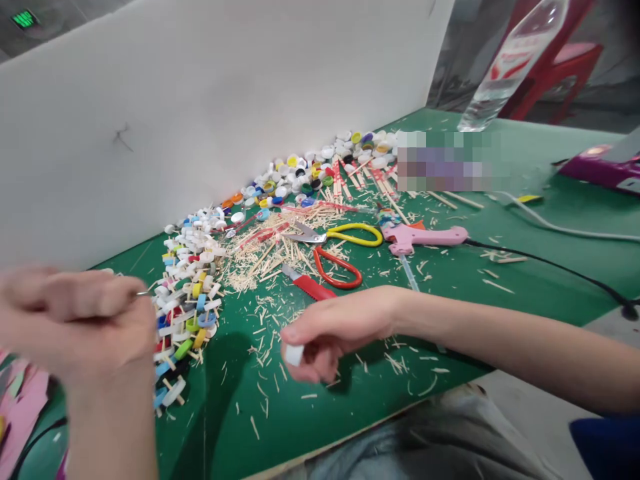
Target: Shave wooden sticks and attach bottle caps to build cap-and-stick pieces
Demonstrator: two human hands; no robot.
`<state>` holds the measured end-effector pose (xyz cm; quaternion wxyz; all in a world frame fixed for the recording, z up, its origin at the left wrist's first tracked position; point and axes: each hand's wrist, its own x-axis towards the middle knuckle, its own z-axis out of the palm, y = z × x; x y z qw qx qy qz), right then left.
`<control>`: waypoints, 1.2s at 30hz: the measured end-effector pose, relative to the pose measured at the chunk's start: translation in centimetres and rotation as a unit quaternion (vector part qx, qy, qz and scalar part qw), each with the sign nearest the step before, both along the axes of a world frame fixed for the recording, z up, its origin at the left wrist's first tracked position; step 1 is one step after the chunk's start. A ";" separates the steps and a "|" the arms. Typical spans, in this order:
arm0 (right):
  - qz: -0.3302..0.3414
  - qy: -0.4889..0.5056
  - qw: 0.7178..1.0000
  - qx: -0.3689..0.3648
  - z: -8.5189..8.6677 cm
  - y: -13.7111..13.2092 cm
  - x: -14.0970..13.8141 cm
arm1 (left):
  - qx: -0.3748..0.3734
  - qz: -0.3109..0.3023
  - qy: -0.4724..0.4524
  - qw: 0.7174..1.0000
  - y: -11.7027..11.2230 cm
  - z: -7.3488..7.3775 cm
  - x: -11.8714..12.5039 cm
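Observation:
My left hand (pixel 95 320) is raised at the left, blurred, its fingers closed in a fist. A thin metal tip (pixel 143 293) pokes out beside its fingers; the rest of that tool is hidden. My right hand (pixel 335 333) is held low over the table, its fingers curled around a small white bottle cap (pixel 294 355). Between the hands and beyond lie a red utility knife (pixel 314 287), scissors (pixel 354 235) with one yellow and one orange handle, and a heap of wood slivers (pixel 255 257). Caps with sticks through them (pixel 193 320) are piled beside my left hand.
Loose bottle caps (pixel 287 177) line the white partition (pixel 200 100). A pink glue gun (pixel 425 235) trails a black cord to the right. A water bottle (pixel 515 67) stands at the back right, near a purple object (pixel 600 170). Shavings litter the green table (pixel 230 413).

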<state>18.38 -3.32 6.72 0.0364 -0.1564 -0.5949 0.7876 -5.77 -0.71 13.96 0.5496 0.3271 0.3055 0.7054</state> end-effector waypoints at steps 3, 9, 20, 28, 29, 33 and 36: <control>-0.138 -0.096 0.968 0.187 0.0 -0.2 -0.4 | 0.075 -0.017 0.058 0.995 1.0 -2.5 2.2; -0.181 -0.216 0.722 0.632 -3.6 -0.4 -1.4 | -0.022 -0.083 0.255 0.963 3.9 -9.0 7.1; -0.203 -0.259 0.525 0.785 -5.2 -0.4 -2.1 | -0.110 -0.112 0.230 0.960 4.9 -12.5 6.3; -0.193 -0.317 0.529 0.764 -6.5 0.4 -1.5 | -0.039 0.001 0.511 0.859 5.1 -14.0 4.9; -0.197 -0.314 0.530 0.762 -6.2 0.5 -1.5 | -0.026 0.020 0.542 0.840 5.0 -13.9 4.8; -0.213 -0.241 0.545 0.774 -3.1 0.5 -0.8 | 0.039 0.061 0.654 0.753 3.9 -12.6 5.2; -0.243 -0.118 0.562 0.782 -1.4 -1.8 0.9 | 0.087 0.019 0.705 0.704 2.0 -11.2 5.4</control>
